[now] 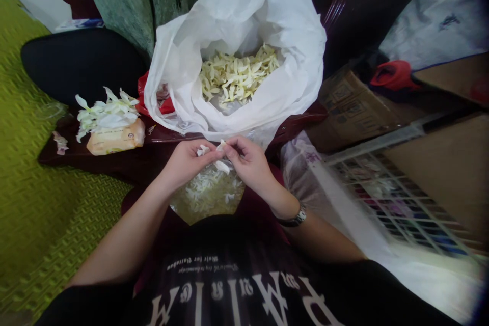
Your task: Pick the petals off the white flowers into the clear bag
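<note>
Green foam mat (46,214) at 9 o'clock, white plastic bag (244,5) of pale petals (239,74) at 12 — my left grip (187,163) and right grip (248,160) nearly meet, both clamped on a white petal (220,145) (its long axis tilts upward, closer to my right fingertips).

I log the plastic bag (237,15) as thin matt film; right of it, glossy varnished wood (342,20) and matt corrugated cardboard (353,109).
</note>
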